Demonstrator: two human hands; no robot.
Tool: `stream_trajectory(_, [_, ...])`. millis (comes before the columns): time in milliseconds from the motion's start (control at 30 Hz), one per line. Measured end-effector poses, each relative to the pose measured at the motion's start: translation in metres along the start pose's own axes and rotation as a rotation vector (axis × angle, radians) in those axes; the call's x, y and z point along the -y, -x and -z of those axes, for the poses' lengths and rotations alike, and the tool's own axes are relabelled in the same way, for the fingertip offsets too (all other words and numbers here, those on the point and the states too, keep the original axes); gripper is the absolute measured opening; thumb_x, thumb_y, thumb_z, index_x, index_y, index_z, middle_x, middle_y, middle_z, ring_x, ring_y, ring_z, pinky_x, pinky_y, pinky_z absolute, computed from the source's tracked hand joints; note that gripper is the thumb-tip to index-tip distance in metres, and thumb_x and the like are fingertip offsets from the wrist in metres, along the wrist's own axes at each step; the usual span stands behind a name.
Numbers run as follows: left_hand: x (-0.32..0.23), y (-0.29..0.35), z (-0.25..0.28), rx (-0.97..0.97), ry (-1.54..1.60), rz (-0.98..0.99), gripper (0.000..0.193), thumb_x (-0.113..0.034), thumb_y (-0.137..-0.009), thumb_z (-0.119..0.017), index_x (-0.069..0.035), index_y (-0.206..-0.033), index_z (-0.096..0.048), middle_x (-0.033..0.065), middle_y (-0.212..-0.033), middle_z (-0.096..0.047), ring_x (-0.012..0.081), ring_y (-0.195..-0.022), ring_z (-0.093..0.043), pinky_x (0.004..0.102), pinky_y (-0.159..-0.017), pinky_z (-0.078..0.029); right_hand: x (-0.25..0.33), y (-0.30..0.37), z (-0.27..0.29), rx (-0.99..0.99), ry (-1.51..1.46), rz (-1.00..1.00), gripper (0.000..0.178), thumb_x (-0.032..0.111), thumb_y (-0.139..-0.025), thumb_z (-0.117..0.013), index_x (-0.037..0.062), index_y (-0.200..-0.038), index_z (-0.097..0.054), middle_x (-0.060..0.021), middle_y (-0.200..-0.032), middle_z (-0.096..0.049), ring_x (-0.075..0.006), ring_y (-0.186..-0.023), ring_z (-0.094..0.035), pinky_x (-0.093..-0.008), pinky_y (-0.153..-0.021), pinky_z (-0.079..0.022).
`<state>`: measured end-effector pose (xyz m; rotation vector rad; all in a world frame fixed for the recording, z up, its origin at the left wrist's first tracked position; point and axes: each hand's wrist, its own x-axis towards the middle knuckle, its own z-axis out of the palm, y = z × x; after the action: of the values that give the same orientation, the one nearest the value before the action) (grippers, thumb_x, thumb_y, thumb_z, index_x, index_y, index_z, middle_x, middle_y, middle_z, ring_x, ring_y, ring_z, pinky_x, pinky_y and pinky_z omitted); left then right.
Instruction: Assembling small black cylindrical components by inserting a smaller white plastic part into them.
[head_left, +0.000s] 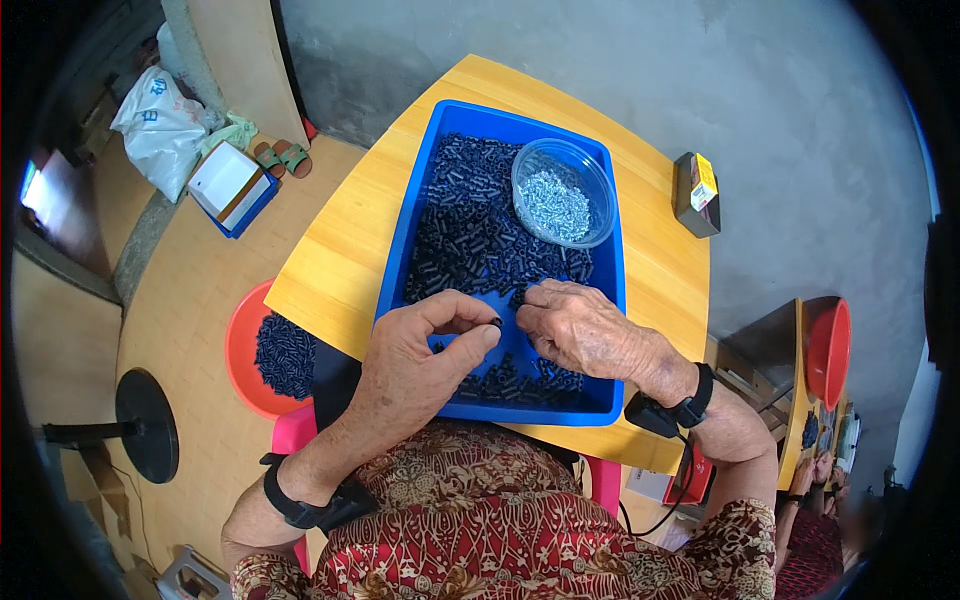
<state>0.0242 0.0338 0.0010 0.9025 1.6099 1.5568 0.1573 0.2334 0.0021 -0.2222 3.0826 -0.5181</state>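
Observation:
A blue tray [398, 262] full of small black cylindrical pieces [468, 225] lies before me. My left hand [425, 345] is over the tray's near part, thumb and forefinger pinching one small black piece [496, 322]. Just to its right, my right hand [575, 325] is closed with the fingers curled down, next to some black pieces [517, 298]; what its fingertips hold is hidden. A clear round tub [520, 190] of small silvery metal parts [556, 207] sits at the tray's far right, on top of the black pieces.
The tray rests on a yellow wooden table [335, 262]. A red basin [243, 345] of black pieces stands low at the left. A dark box [697, 212] holding a yellow packet is at the table's right edge. Another person's hands [815, 470] show at far right.

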Motion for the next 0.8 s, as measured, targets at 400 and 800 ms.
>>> stream_trajectory(400, [0.004, 0.002, -0.004, 0.025, 0.054, 0.013, 0.016, -0.012, -0.091, -0.071, 0.0, -0.101, -0.068, 0.0033, -0.086, -0.07, 0.0078, -0.083, -0.064, 0.0253, -0.076, -0.051, 0.013, 0.007, 0.019, -0.279, -0.634, -0.28, 0.019, 0.0, -0.085, -0.07, 0.0028, -0.103, -0.07, -0.0052, -0.086, -0.066, -0.0134, -0.081, -0.064, -0.0292, -0.072, -0.053])
stream_trajectory(800, [-0.002, 0.003, -0.01, 0.104, 0.048, -0.024, 0.017, -0.012, -0.092, -0.072, 0.0, -0.103, -0.072, 0.0029, -0.094, -0.073, 0.0076, -0.088, -0.065, 0.0241, -0.08, -0.051, 0.029, 0.017, 0.011, -0.444, -1.285, -0.351, 0.01, 0.003, -0.091, -0.071, 0.0012, -0.101, -0.071, -0.0021, -0.096, -0.068, -0.0078, -0.088, -0.062, -0.0233, -0.079, -0.051])
